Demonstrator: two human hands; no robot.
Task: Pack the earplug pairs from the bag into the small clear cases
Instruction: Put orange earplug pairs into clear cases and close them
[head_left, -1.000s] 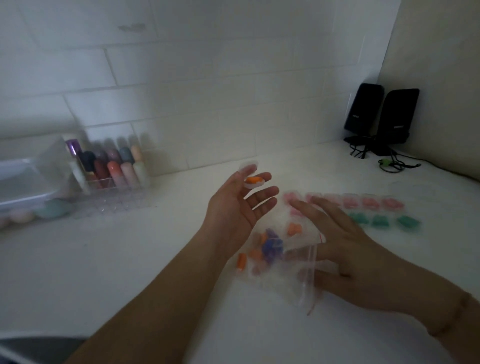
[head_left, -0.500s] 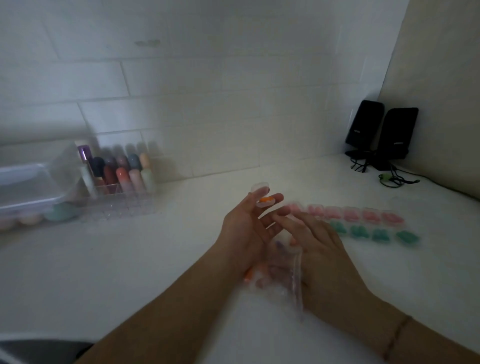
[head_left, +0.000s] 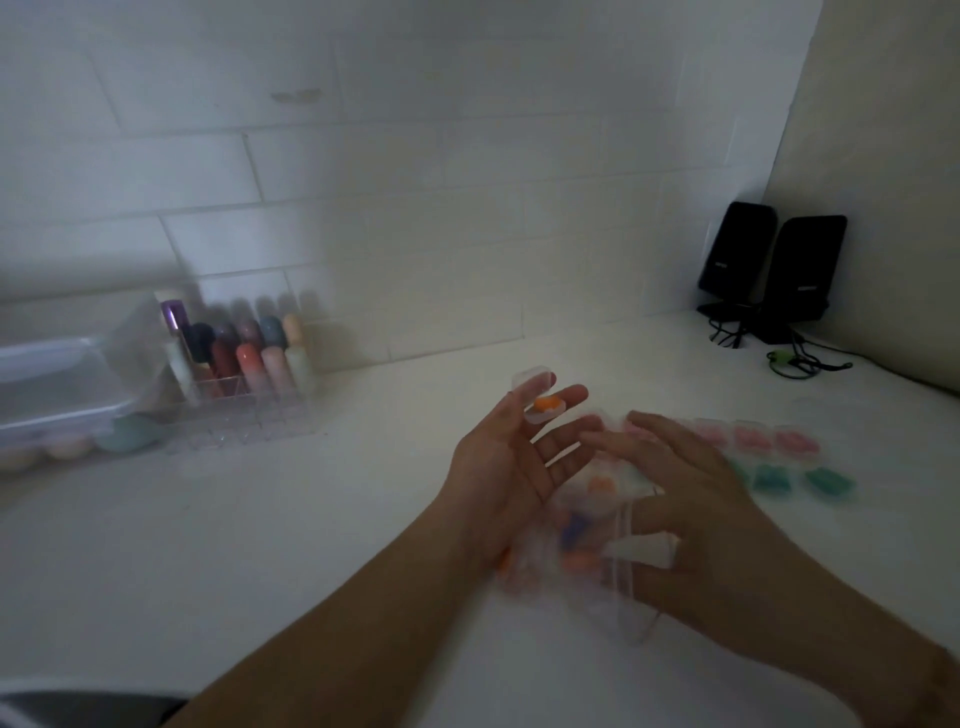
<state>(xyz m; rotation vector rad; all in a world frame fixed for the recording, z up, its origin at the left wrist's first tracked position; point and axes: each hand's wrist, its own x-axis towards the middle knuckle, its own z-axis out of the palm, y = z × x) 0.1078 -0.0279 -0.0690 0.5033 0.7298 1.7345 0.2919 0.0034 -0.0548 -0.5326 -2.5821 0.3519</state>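
— Where is the case, relative to your hands?

— Your left hand (head_left: 506, 467) lies palm up, and the small clear case (head_left: 537, 400) sits at its fingertips, pinched there with its lid hinged open and an orange earplug (head_left: 546, 404) inside.

— And the right hand?

— Your right hand (head_left: 696, 504) is spread flat, fingers straight, over the bag (head_left: 582, 551), which lies on the counter (head_left: 260, 519) between your two hands. The bag is blurred, so it probably touches your fingers, but you can't be sure from here.

— The finished ones?

— Filled cases (head_left: 769, 457) sit in pink and green rows just beyond your right hand.
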